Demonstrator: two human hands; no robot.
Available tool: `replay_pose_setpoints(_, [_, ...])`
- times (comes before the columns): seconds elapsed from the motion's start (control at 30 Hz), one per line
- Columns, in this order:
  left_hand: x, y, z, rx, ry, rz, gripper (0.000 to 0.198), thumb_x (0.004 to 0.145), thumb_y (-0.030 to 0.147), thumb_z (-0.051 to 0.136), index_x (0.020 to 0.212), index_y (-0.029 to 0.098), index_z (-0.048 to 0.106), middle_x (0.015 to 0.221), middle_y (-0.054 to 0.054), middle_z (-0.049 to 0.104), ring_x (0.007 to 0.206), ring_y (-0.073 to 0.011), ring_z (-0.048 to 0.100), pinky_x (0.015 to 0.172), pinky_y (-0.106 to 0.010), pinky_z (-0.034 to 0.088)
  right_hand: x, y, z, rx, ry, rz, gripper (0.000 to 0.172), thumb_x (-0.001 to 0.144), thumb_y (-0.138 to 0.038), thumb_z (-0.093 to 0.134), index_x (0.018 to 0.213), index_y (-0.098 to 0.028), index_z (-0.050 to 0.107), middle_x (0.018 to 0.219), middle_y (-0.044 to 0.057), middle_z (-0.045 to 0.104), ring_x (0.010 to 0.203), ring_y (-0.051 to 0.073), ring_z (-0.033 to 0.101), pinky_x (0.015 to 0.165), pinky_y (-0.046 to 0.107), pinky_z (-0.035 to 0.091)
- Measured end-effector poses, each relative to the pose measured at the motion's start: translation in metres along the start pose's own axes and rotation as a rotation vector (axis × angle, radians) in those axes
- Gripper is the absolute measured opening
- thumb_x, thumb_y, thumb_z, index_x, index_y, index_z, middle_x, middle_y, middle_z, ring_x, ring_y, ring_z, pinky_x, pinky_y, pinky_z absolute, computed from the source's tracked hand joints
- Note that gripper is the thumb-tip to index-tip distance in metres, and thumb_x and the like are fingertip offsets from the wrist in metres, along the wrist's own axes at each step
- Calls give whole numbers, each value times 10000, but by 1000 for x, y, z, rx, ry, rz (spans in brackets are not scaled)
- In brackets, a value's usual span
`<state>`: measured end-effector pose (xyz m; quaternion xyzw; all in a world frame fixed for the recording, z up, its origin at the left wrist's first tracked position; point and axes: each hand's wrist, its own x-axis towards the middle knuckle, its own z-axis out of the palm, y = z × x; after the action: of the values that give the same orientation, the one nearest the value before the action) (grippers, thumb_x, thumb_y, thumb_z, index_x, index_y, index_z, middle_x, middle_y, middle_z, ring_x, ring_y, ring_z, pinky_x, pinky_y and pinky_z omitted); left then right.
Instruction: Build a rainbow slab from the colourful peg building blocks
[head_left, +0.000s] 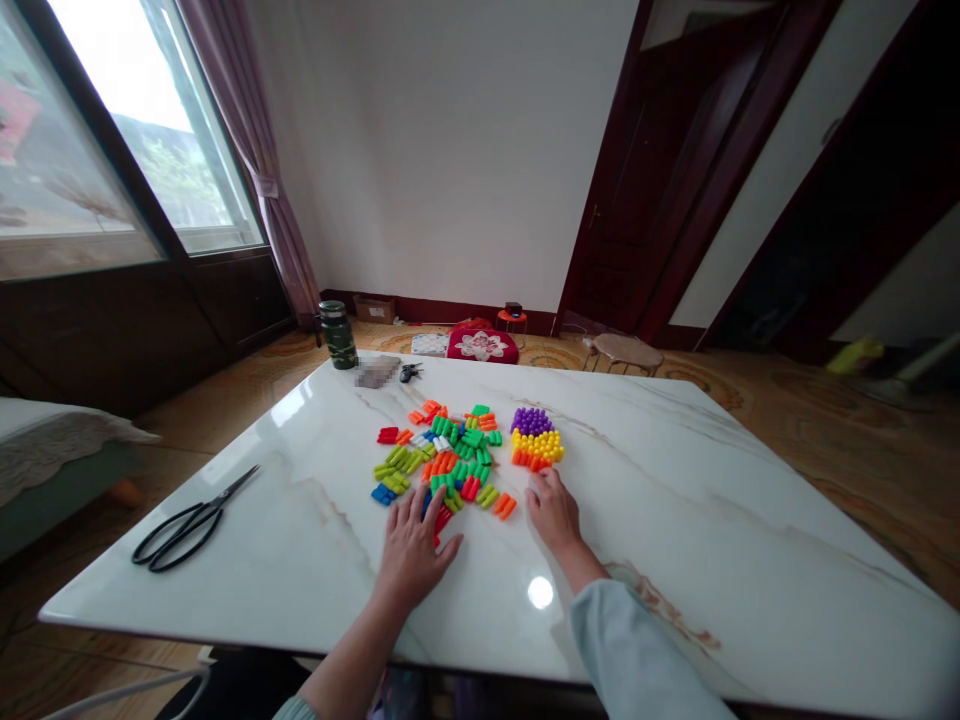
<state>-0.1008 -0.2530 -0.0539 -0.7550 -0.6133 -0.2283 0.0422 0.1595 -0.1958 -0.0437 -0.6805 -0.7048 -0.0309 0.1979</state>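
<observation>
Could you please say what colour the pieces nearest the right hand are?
The pieces are orange, clearest in the head view.

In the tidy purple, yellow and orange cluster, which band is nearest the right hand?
The orange band, next to the right hand; the yellow band lies behind it, the purple band farthest away.

text or labels — none readable

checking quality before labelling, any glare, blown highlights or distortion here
Head view: window partly blown out, upper left; head view: round glare spot on the glossy table; head view: door leaning, likely wide-angle distortion; head view: pixelated patch beside the flask.
</observation>
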Motion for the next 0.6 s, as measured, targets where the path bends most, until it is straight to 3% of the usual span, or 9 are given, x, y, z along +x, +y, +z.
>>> replay_pose_setpoints(0.6, [0,2,-3,8,-18,-22,686,824,480,554,1446,246,387,1478,-117,399,1342,-325,352,1106,-510,242,0,-2,-1,-11,-15,-10,316,889,-230,454,1156,-171,611,1146,98,568,951,181,595,809,263,454])
